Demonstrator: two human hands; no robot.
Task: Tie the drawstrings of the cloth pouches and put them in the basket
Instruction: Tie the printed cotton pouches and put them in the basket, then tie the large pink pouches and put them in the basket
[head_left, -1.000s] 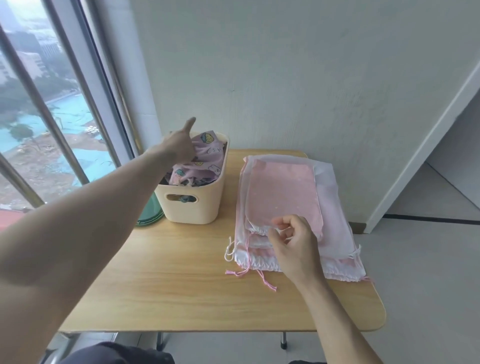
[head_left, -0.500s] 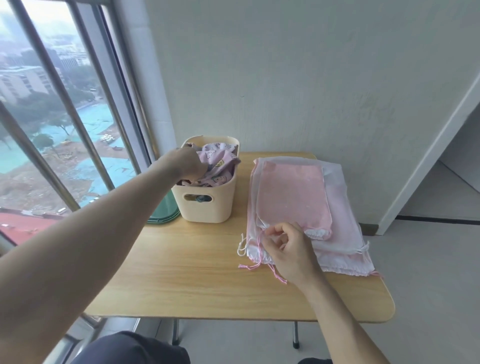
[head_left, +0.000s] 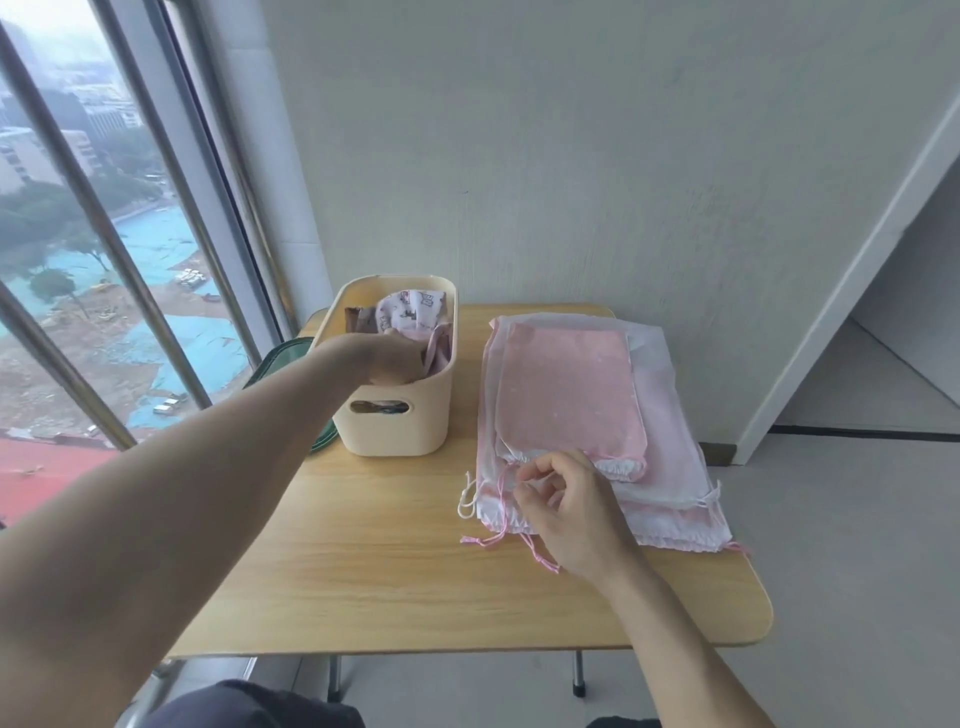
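Pouches of soft pink and white cloth (head_left: 571, 395) lie in a flat stack on the right half of the pale wooden table with rounded corners (head_left: 395, 587), and I see their gathered mouths facing me with thin pink drawstrings (head_left: 493, 538) trailing on the wood. My right hand (head_left: 569, 512) rests on the near edge of this stack, its fingers curled over the strings; I cannot tell if they really pinch one. My left hand (head_left: 389, 358) reaches into the smooth cream plastic basket with rounded rim (head_left: 410, 421), which stands just beside the stack, and is down among crumpled printed pouches (head_left: 410, 312); its fingers are hidden, so I cannot tell its grip. A dark green object (head_left: 283, 358) shows behind the basket.
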